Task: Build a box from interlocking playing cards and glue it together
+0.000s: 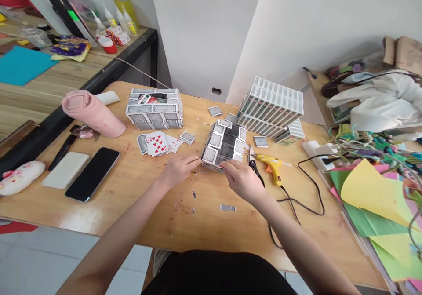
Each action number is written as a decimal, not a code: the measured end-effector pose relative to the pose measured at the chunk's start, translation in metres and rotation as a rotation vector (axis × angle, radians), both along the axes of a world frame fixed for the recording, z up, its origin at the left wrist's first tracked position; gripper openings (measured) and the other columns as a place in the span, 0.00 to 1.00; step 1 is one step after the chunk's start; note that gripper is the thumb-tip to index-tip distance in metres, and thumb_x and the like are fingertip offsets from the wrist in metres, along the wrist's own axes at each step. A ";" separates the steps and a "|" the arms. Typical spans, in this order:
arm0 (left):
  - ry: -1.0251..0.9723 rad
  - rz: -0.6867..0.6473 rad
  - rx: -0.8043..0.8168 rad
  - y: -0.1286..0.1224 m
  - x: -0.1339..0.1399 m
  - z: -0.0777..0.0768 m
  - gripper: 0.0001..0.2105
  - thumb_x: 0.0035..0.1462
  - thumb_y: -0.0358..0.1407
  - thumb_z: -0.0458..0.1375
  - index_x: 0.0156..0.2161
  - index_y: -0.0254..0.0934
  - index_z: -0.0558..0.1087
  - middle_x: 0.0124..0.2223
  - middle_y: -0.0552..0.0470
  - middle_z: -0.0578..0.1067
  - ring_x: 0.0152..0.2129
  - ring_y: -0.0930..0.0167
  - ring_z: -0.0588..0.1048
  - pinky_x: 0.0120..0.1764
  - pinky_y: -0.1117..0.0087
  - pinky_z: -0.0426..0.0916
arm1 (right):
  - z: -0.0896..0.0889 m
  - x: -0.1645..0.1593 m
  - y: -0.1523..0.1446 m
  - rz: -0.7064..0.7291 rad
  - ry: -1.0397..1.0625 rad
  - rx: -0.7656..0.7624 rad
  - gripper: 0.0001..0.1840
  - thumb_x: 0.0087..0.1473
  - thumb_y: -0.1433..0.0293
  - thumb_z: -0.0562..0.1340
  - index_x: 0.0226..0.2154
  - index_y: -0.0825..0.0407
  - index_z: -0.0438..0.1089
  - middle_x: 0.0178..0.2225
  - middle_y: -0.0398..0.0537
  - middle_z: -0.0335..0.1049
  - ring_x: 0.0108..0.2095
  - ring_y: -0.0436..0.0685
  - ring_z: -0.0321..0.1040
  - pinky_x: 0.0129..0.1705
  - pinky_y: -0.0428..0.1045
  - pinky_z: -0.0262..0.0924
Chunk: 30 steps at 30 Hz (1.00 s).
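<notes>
The left hand (180,169) and right hand (242,180) seem to pinch the near edge of a card-covered box (227,143) on the worktop (204,229); scissors (256,171) and a glue gun (273,165) lie to its right, playing cards (157,144) to its left.

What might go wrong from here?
The right hand is close to the scissors and might catch them. The cord of the glue gun runs beside the right forearm and could snag. The stacked boxes stand just beyond the card-covered box and might topple if bumped.
</notes>
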State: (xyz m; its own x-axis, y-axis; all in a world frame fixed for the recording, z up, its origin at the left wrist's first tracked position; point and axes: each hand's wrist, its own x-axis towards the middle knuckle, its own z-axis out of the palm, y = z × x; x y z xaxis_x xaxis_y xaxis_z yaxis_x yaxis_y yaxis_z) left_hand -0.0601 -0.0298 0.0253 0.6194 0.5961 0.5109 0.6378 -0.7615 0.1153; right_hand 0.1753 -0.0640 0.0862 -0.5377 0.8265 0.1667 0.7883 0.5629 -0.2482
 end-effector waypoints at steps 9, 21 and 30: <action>0.014 0.021 -0.020 -0.002 -0.002 -0.002 0.17 0.53 0.22 0.46 0.42 0.39 0.71 0.41 0.53 0.76 0.36 0.72 0.75 0.35 0.72 0.67 | 0.020 -0.014 -0.002 0.026 -0.272 -0.034 0.14 0.45 0.84 0.51 0.30 0.56 0.68 0.27 0.49 0.68 0.28 0.53 0.64 0.27 0.46 0.51; -0.012 0.031 0.010 -0.001 0.001 -0.004 0.15 0.55 0.23 0.46 0.41 0.38 0.72 0.39 0.53 0.77 0.33 0.72 0.75 0.33 0.72 0.66 | -0.005 0.002 0.003 -0.024 -0.054 0.069 0.16 0.53 0.81 0.49 0.38 0.55 0.68 0.33 0.49 0.71 0.32 0.51 0.66 0.32 0.44 0.55; 0.002 0.023 -0.014 -0.004 0.006 0.002 0.18 0.50 0.21 0.46 0.42 0.38 0.71 0.40 0.52 0.76 0.34 0.72 0.74 0.35 0.72 0.67 | 0.030 -0.023 0.002 -0.024 -0.411 -0.114 0.12 0.46 0.83 0.51 0.31 0.56 0.66 0.28 0.51 0.67 0.27 0.53 0.65 0.24 0.46 0.49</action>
State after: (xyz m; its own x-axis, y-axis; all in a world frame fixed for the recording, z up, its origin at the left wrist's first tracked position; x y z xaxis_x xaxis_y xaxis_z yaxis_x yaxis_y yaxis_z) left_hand -0.0540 -0.0335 0.0268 0.6066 0.6174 0.5009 0.6555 -0.7449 0.1244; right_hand 0.1523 -0.0616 0.1163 -0.5208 0.8402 -0.1513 0.8472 0.5305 0.0300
